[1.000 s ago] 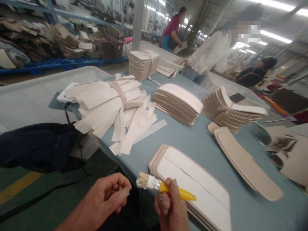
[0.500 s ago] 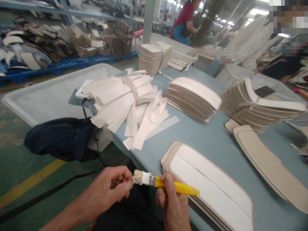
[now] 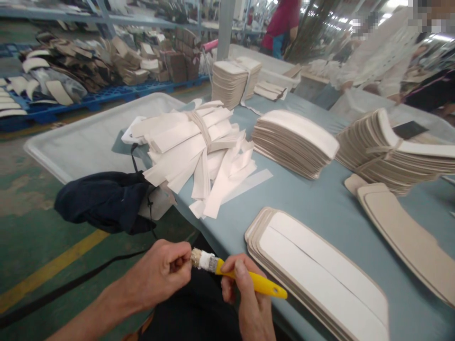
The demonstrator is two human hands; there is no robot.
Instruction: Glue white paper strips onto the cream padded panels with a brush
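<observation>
- Brush (image 3: 234,275) with a yellow handle and a stubby tuft of pale bristles is held between a seated person's two hands, low in front of the near edge of a blue-grey surface (image 3: 320,208).
- Right hand (image 3: 249,303) is closed around the handle near the metal band, thumb on top; the free end of the handle points right, over a stack of white-faced panels (image 3: 320,274).
- Left hand (image 3: 167,272) pinches the bristle tip, fingers pressed together on the tuft.
- Judged by its look, the brush is light and its handle stiff; the bristles appear clumped and stiffened with dried white paste, so the smooth handle seems the sound place for a grip.
- Beyond the hands lie a tied bundle of white strips (image 3: 199,147), more stacks of beige panels (image 3: 295,142) and a long beige piece (image 3: 405,237).
- A dark bag (image 3: 106,201) hangs off the surface's left corner beside a pale tray (image 3: 81,142).
- Other people (image 3: 380,57) stand at the far end.
</observation>
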